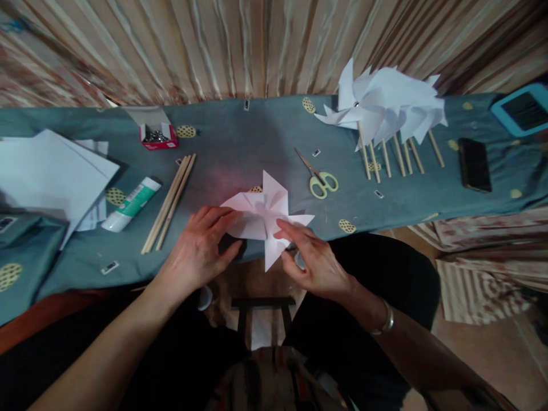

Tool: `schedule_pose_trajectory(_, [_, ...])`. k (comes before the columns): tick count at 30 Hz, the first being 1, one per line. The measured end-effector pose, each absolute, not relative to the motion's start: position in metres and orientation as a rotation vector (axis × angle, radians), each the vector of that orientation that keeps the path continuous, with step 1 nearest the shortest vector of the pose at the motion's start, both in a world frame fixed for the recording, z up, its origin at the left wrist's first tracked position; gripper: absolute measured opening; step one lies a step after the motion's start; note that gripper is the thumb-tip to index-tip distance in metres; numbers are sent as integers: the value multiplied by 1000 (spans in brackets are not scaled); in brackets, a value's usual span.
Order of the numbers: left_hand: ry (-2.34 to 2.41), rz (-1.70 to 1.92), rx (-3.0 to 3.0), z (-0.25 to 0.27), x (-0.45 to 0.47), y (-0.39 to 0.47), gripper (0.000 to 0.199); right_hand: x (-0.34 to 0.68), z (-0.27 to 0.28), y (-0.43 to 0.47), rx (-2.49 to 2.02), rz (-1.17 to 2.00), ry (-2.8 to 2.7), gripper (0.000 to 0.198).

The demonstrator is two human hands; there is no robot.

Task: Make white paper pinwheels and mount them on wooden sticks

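A white paper pinwheel [268, 216] with folded blades lies at the front edge of the table, its lower tip over the edge. My left hand [203, 242] holds its left blade, fingers on the paper and thumb a little lower. At the lower right, my right hand [314, 260] has its index finger near the centre and its thumb by the lower blade, holding the paper. Scissors with green handles [319, 180] rest to the right of the pinwheel. Several wooden sticks [171, 200] are beyond my left hand.
Finished pinwheels on sticks [385, 105] overlap at the back right, near a black phone [474, 164] and a blue-framed device [523, 109]. On the left are a red box of small metal pieces [158, 137], a glue tube [132, 204] and paper sheets [51, 177]. A curtain [240, 48] hangs behind.
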State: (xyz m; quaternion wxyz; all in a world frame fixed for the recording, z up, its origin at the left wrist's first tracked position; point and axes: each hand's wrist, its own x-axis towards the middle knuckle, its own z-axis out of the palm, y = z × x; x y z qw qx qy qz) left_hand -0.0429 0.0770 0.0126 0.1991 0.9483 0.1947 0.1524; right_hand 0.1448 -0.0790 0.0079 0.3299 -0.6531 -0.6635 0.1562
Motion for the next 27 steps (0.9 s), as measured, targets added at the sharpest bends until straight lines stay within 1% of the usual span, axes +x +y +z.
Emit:
schedule_pose_trajectory(3, [519,374,2656,11,-44,76,33,145,9,-70,-1790,447,-1596,47])
schedule_pose_trajectory(5, [486,348,2669,9,-42,72,32,142,9,-63,-1829,483,-1547,42])
schedule_pose_trajectory(10, [445,349,2628,6,-32,68,32,134,9,-47,-1884,619,-1415,42])
schedule_pose_trajectory(15, [445,352,2612,3,-31,70,37,133,11,-42,-1883,797,-1210,42])
schedule_pose_trajectory(21, [472,309,2590,1,-31,69,41,133,11,-43,-1912,703,-1286,43])
schedule_pose_trajectory(27, [477,282,2589,3,-31,69,42,133,10,-43,-1911,684,-1303,39])
